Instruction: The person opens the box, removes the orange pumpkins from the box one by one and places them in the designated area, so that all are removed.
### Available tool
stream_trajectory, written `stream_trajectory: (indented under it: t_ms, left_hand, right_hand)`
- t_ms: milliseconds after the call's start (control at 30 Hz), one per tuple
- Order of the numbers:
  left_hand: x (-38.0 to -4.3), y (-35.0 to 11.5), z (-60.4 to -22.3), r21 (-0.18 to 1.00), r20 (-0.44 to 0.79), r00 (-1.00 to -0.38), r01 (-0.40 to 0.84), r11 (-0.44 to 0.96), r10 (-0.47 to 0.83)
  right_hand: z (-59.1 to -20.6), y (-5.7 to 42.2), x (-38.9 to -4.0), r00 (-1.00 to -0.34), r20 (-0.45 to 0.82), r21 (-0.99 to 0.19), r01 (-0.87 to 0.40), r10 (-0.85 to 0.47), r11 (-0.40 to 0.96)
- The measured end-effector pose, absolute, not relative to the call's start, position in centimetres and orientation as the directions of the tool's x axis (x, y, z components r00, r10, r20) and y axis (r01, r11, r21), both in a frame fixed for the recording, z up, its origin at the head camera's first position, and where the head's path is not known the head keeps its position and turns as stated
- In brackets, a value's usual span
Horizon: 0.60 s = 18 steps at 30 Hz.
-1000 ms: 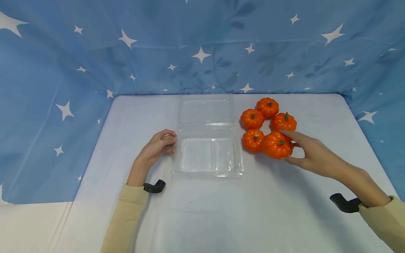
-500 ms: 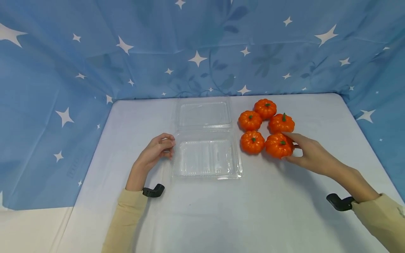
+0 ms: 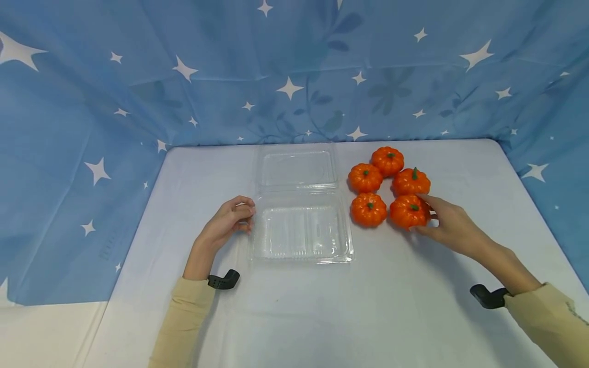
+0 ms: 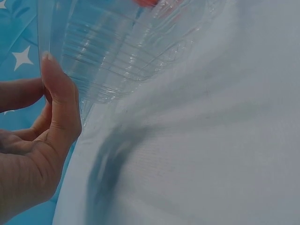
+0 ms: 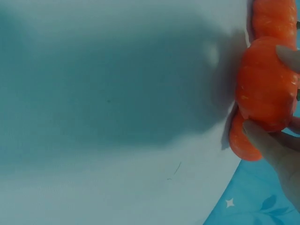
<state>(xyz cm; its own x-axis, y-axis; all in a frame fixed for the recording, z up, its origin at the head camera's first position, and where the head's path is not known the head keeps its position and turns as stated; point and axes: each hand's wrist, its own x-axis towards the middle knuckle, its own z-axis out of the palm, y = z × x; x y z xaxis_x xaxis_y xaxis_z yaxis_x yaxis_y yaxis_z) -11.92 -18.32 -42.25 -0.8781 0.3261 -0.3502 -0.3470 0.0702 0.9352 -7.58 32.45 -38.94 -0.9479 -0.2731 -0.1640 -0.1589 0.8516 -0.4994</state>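
Note:
A clear plastic clamshell container (image 3: 301, 232) lies on the table with its lid (image 3: 298, 168) folded back. At its left side, my left hand (image 3: 230, 220) pinches the rim; the left wrist view shows the thumb and a finger (image 4: 61, 93) at the edge. To the right of the container, my right hand (image 3: 453, 225) grips a small orange pumpkin (image 3: 408, 211) with a green stem, thumb and fingers on its sides. In the right wrist view the held pumpkin (image 5: 267, 84) partly covers other orange pumpkins behind it.
Several more small pumpkins are grouped by the container: one at front left (image 3: 368, 209), one behind it (image 3: 365, 178), one at the back (image 3: 388, 161) and one at right (image 3: 411, 182). Behind the white table (image 3: 294, 317) hangs a blue star-patterned cloth (image 3: 207, 92).
The held pumpkin has shifted slightly right and appears lower, so a gap now shows between it and the front-left pumpkin. My left hand stays at the rim. The head view has tilted slightly.

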Motion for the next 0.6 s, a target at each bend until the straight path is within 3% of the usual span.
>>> stream_trajectory:
  t_ms: [600]
  left_hand:
    - [-12.3,-18.1,-42.5,0.937,-0.347,-0.881,-0.340,0.080,0.321]
  right_hand:
    - [-40.3,31.9,-7.8,-0.957,-0.129,-0.492,-0.167,-0.261,0.854]
